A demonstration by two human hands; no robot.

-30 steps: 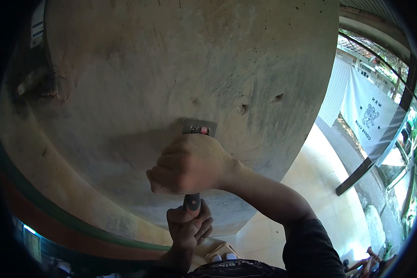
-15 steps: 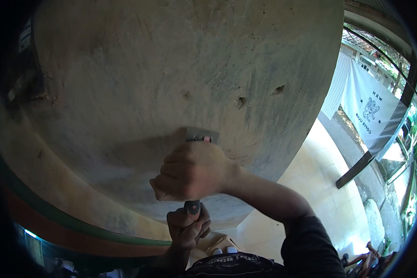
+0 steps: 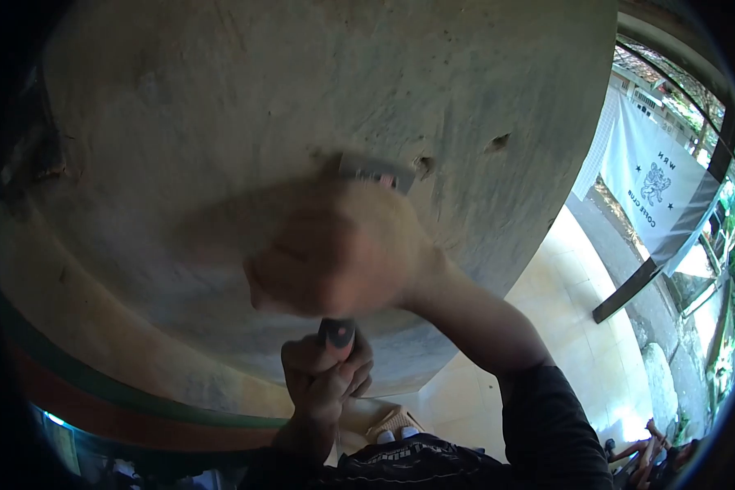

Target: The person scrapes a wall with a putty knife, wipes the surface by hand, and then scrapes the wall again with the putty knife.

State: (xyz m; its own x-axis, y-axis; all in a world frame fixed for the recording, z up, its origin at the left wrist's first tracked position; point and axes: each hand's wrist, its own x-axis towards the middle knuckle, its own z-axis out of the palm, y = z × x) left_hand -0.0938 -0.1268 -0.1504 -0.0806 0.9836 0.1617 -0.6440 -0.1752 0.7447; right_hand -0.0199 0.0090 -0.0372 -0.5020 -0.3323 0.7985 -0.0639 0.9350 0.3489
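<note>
My right hand [image 3: 327, 253], blurred by motion, is closed around a scraper [image 3: 376, 171]. Its flat blade with dark and red markings shows above the knuckles, against a grey-brown plastered wall [image 3: 220, 106]. Just below, my left hand [image 3: 322, 376] is wrapped round a black-and-red handle [image 3: 337, 333]. The upper end of that handle runs up to the lower edge of my right fist; I cannot tell whether it belongs to the same scraper. The blade's right corner lies close to a chipped hole [image 3: 423, 166] in the plaster.
Another gouge [image 3: 498, 143] marks the wall farther right. A green and red-brown band [image 3: 98, 392] curves along the lower left. To the right are a tiled floor [image 3: 563, 327], a white printed banner [image 3: 653, 180] and a slanted post [image 3: 626, 291]. Part of a person [image 3: 653, 453] shows at bottom right.
My right hand and the scraper blade have moved up the wall and slightly right, towards the hole. My left hand has risen a little, still round the handle.
</note>
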